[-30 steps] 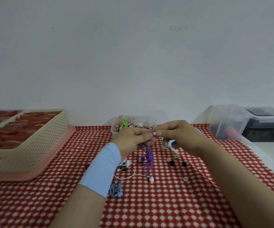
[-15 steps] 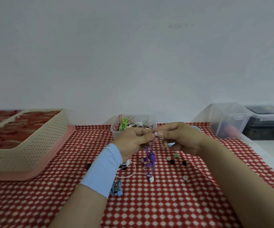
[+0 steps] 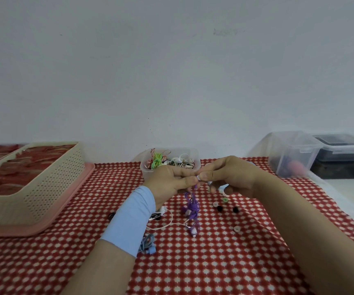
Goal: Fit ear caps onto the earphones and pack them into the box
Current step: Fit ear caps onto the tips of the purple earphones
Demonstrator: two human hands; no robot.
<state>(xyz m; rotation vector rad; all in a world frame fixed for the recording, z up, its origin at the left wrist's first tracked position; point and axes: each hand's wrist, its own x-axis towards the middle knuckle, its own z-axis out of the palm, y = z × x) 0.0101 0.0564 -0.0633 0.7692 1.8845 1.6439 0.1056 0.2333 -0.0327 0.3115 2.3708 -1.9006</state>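
Observation:
My left hand (image 3: pixel 171 179) pinches the top of a purple earphone (image 3: pixel 191 206), whose coiled cable hangs down to the red checked cloth. My right hand (image 3: pixel 227 176) meets it fingertip to fingertip, pinching a small white ear cap (image 3: pixel 199 178) against the earbud. Loose ear caps lie on the cloth below my right hand: a green one (image 3: pixel 225 200), a pink one (image 3: pixel 216 204), two black ones (image 3: pixel 219 208) and a white one (image 3: pixel 237 228). A small clear box (image 3: pixel 146 167) holding several coiled earphones stands just behind my hands.
A white earphone (image 3: pixel 161 212) and a blue earphone (image 3: pixel 147 244) lie by my left forearm. A beige perforated basket (image 3: pixel 44 188) on a pink tray stands at left. Clear lidded containers (image 3: pixel 295 154) stand at right, near the table's edge.
Both hands stay pinched together at the earbud and have barely shifted. The hanging purple cable has swung slightly.

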